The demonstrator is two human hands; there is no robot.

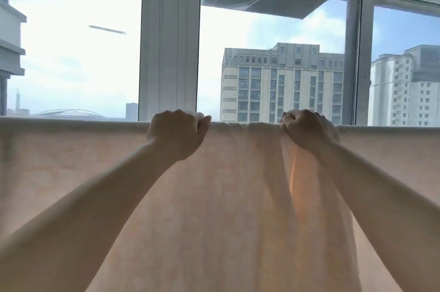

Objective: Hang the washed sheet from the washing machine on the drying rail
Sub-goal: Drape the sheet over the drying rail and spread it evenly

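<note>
While the pale sheet (226,196) hangs across the whole lower frame, its top edge draped level mid-frame, the left hand (177,133) has a clenched grip on that edge at centre and the right hand (307,130) clutches bunched cloth just right. Behind: window frame (170,41), tower blocks (283,82).

No lettering, label, brand, number or sign can be read anywhere in the view.
</note>
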